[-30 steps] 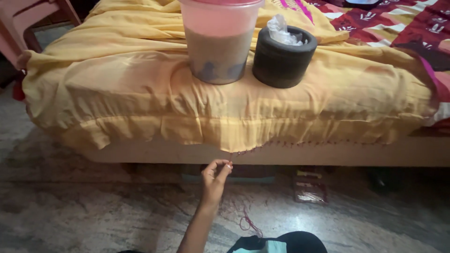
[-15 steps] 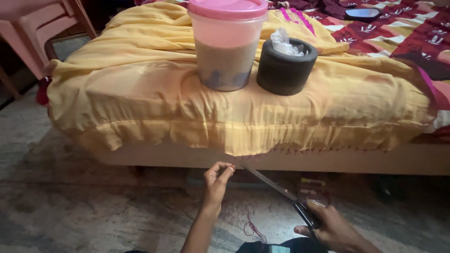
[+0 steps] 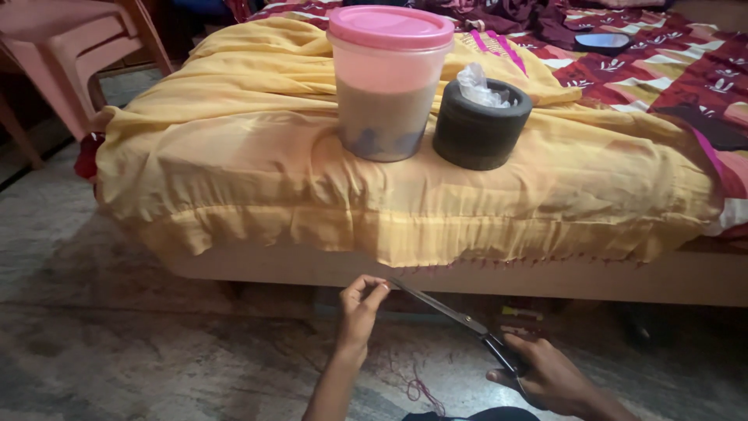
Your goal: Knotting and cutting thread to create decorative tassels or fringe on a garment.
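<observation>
My right hand (image 3: 549,378) was closed around the dark handles of the scissors (image 3: 456,316), blades reaching up to the left. My left hand (image 3: 360,304) pinched its fingertips together just at the blade tips, below the hem of the yellow cloth (image 3: 257,179); I judged it held a thread taut for cutting, though the thread itself was too fine to see. Loose red thread (image 3: 421,386) lay on the floor between my arms. Farther off, 2 containers stood on the cloth, seemingly weighing it down: a translucent tub (image 3: 387,86) with a pink lid, and a squat black cylinder (image 3: 481,125) stuffed with clear plastic.
</observation>
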